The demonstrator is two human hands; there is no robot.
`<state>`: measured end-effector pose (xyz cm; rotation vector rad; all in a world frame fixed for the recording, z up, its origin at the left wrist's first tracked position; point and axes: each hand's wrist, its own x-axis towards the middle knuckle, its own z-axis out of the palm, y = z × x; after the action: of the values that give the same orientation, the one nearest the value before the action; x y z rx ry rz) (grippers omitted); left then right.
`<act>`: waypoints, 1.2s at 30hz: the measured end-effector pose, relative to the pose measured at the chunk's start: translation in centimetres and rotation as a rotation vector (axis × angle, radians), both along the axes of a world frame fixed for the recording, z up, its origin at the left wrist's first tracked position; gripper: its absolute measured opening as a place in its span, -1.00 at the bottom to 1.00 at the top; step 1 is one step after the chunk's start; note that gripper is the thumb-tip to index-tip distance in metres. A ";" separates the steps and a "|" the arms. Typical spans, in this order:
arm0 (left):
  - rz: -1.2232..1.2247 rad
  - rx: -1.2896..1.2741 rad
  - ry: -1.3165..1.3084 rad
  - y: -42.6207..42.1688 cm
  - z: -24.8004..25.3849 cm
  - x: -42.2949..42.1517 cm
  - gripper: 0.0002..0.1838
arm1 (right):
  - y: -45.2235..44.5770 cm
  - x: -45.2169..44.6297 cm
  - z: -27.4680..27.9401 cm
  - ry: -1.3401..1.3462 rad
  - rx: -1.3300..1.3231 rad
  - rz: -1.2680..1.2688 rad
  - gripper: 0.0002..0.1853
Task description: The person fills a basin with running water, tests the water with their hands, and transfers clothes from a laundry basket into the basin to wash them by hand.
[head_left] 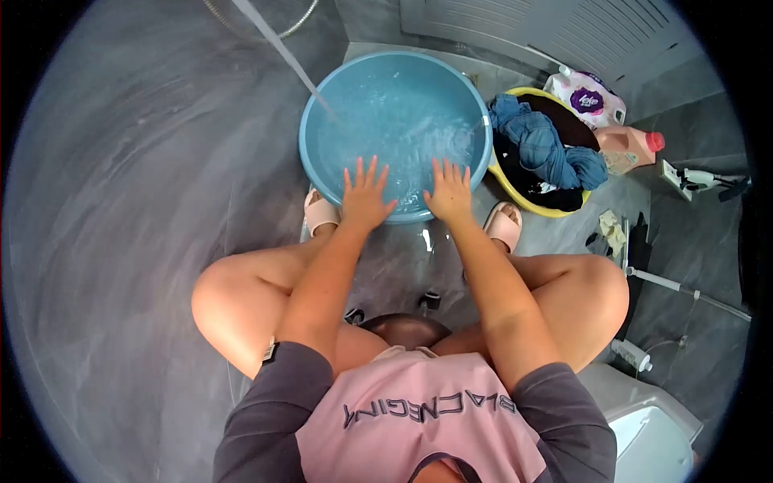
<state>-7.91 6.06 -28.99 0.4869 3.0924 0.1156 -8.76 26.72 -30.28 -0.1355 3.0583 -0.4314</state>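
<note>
A large round blue basin (312, 173) stands on the floor with water (394, 121) in it. From the upper left a stream of water (282, 50) runs down into the basin. My left hand (366, 196) is over the near rim, palm down with fingers spread. Level with it on the right, my right hand (448, 190) is spread in the same way over the near rim. Neither hand holds anything. Whether the palms touch the rim or hover just above it, I cannot tell.
Right of the basin, a yellow tub (515, 193) holds blue denim (541, 149) and dark clothes. Behind it are a white bag (586, 98) and a pink red-capped jug (630, 150). A toilet (652, 439) is at lower right. Pink slippers (504, 228) are on my feet.
</note>
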 end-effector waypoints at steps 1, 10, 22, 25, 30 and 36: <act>0.001 0.004 -0.023 0.1 -0.4 -0.2 -0.10 | -0.1 -0.8 0.5 -0.062 0.038 0.031 -0.19; 0.331 -0.144 -0.527 0.9 -4.4 -4.5 -0.05 | -1.2 -5.4 -5.1 -0.292 0.307 -0.051 -0.22; 0.490 0.464 -0.324 -0.5 -10.3 -6.7 -0.34 | -3.5 -7.1 -10.2 -0.232 -0.755 -0.127 -0.41; 0.625 0.163 -0.403 0.4 -6.4 -6.3 -0.34 | -4.1 -5.8 -6.2 0.002 -0.232 -0.376 -0.52; 0.158 0.190 -0.832 0.0 -10.1 -6.3 -0.30 | -3.6 -6.8 -8.5 -0.714 0.100 0.049 -0.62; 0.443 0.759 -0.617 -0.9 -11.3 -7.6 -0.45 | -4.4 -7.5 -11.0 -0.383 -1.116 -0.346 -0.61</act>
<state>-15.48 5.15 -40.27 -0.2312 2.3834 1.1969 -16.23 22.32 -41.33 0.3919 2.1154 -1.8461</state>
